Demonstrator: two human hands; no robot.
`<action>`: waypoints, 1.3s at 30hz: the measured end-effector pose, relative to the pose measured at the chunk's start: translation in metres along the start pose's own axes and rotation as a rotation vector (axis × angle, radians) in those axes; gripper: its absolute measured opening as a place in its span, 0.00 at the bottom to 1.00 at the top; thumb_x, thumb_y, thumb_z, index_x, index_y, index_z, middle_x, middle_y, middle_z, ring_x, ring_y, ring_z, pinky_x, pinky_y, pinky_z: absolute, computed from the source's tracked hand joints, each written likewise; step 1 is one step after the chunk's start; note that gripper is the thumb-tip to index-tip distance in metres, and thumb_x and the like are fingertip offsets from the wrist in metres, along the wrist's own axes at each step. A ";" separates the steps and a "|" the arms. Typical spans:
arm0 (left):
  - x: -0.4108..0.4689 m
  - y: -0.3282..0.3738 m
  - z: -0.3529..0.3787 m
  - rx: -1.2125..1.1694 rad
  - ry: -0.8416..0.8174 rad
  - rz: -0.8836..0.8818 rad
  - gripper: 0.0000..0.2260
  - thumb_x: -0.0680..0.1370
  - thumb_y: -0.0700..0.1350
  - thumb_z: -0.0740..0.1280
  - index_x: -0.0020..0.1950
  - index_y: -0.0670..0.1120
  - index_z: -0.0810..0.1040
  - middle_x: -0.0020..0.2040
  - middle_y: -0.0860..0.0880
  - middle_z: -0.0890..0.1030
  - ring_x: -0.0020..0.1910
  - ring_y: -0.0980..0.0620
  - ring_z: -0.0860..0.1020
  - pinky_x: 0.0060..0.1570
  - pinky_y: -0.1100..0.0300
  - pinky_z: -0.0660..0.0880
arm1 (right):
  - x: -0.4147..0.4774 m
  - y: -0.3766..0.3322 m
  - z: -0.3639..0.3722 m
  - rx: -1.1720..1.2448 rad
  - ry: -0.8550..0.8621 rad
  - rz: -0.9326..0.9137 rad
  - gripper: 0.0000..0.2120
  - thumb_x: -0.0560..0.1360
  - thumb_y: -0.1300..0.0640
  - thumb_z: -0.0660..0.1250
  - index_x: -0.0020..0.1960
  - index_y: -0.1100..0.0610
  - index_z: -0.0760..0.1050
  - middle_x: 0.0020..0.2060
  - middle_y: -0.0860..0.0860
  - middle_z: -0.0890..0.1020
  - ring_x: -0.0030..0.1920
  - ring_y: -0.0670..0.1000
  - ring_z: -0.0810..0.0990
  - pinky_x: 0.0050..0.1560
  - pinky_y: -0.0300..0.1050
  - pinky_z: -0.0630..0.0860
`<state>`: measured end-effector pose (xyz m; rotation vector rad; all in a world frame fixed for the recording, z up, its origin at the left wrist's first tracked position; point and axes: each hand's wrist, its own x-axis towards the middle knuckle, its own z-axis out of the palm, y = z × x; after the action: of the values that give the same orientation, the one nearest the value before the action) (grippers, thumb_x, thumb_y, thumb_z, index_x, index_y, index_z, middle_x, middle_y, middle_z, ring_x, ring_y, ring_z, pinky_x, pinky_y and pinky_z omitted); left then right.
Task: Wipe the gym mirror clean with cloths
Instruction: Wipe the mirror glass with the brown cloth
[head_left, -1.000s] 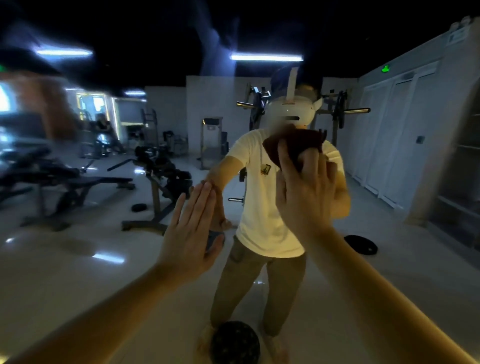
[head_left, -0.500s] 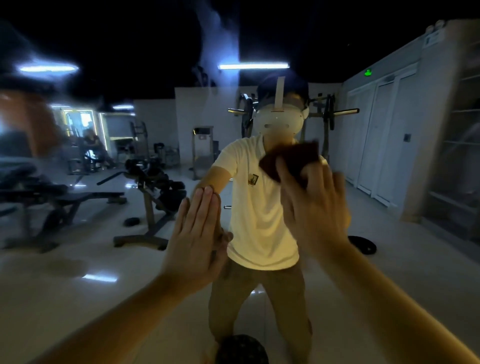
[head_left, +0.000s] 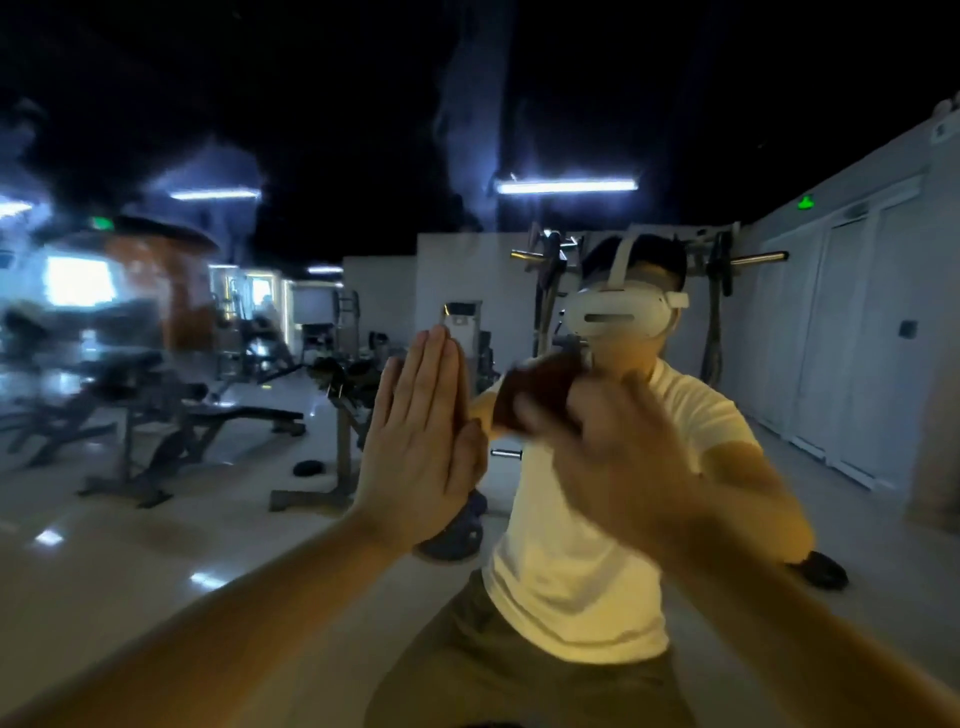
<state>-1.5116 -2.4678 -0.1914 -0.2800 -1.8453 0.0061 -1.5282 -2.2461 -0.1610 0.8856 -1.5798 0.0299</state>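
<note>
The gym mirror (head_left: 249, 545) fills the whole view in front of me. My left hand (head_left: 421, 441) lies flat against the glass, fingers straight and together, pointing up. Just to its right, my right hand (head_left: 618, 467) presses a dark red cloth (head_left: 540, 395) onto the mirror. That hand is blurred by motion, and the cloth sticks out past its fingertips at the upper left. Behind both hands is my own reflection in a pale shirt and a white headset.
The mirror reflects weight benches (head_left: 208, 421) on the left, a barbell rack (head_left: 717, 270) behind my reflection and white doors (head_left: 841, 338) along the right wall. A dark weight plate (head_left: 821, 569) lies on the reflected floor at right.
My right hand has slid the cloth down and to the left, closer to my left hand. The left hand stays flat on the glass. My view has shifted, so the reflection sits further right.
</note>
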 end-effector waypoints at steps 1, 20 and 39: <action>0.000 -0.001 0.004 0.016 0.012 0.000 0.31 0.85 0.52 0.49 0.83 0.35 0.51 0.85 0.39 0.50 0.84 0.42 0.49 0.79 0.36 0.55 | 0.022 0.014 -0.004 -0.053 0.069 0.065 0.15 0.80 0.55 0.64 0.66 0.53 0.75 0.47 0.52 0.75 0.48 0.55 0.76 0.48 0.56 0.75; -0.059 0.008 0.044 0.128 0.119 0.037 0.31 0.87 0.57 0.44 0.84 0.39 0.45 0.85 0.41 0.44 0.84 0.46 0.41 0.82 0.43 0.46 | -0.134 -0.070 0.046 -0.176 0.077 0.033 0.21 0.75 0.51 0.64 0.67 0.53 0.74 0.51 0.55 0.71 0.48 0.56 0.77 0.50 0.54 0.76; -0.069 0.085 0.048 0.059 0.205 0.082 0.31 0.85 0.55 0.45 0.84 0.38 0.52 0.84 0.40 0.53 0.84 0.44 0.49 0.82 0.42 0.51 | -0.184 -0.041 0.010 -0.369 0.003 -0.021 0.27 0.74 0.51 0.70 0.72 0.52 0.72 0.52 0.57 0.72 0.48 0.56 0.76 0.49 0.53 0.78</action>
<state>-1.5228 -2.3923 -0.2832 -0.3036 -1.6263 0.0855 -1.5249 -2.1861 -0.3396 0.6108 -1.5102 -0.2675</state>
